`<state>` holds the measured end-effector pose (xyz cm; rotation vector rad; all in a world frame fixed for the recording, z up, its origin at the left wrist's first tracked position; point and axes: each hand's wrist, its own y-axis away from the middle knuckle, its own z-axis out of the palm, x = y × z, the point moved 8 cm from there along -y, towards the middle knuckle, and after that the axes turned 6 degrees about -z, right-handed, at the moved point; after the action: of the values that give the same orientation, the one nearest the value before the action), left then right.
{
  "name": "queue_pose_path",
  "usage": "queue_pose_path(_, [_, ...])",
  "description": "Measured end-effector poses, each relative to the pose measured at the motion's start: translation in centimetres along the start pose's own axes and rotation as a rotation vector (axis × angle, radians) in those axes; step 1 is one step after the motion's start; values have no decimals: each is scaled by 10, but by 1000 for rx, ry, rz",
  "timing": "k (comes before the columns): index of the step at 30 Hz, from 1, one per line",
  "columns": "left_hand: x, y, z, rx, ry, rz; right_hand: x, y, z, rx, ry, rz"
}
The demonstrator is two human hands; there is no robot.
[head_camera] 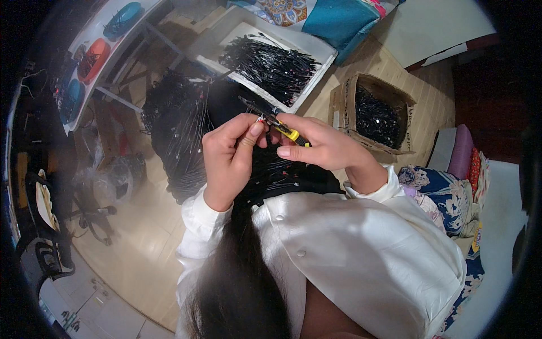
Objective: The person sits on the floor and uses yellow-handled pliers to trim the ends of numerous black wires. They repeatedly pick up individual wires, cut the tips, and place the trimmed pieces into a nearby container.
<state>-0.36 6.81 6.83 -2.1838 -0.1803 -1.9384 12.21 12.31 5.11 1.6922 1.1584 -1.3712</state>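
Between thumb and forefinger, my left hand (230,154) pinches the end of a thin wire lead (261,120) with small red and pale tips. My right hand (324,142) holds a cutter-like hand tool (288,129) with a yellow and black handle. The tool's dark, narrow front end points up and left, close to my left fingertips. Its exact kind is hard to make out. Over my lap lies a bundle of black wire leads (182,140), spreading to the left, some with small light or red ends.
Ahead, a white foam box (328,51) holds many black cable leads. A cardboard box (338,106) of similar leads stands on the wooden floor to the right. At upper left, a white table (146,6) carries blue and orange bowls (94,59). Patterned cloth (449,199) lies right.
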Motion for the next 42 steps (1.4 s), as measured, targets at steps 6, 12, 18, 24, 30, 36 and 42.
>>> queue_pose_path(6, [-5,-1,0,13,73,-40,1,2,-1,29,40,11])
queue_pose_path(12, [-2,20,28,-314,-317,73,19,10,-16,148,-144,131])
queue_pose_path(18, [-11,15,19,-277,-363,76,39,18,-41,235,-110,204])
queue_pose_path(24, [-58,-55,-4,43,-828,122,67,7,-37,288,-73,239])
queue_pose_path(30, [-91,-55,-10,38,-396,-145,76,8,-38,258,-92,264])
queue_pose_path(36, [-50,-20,-17,297,-279,-27,64,4,-27,188,-122,269])
queue_pose_path(42, [-18,0,-13,436,-354,186,39,6,-4,171,26,137])
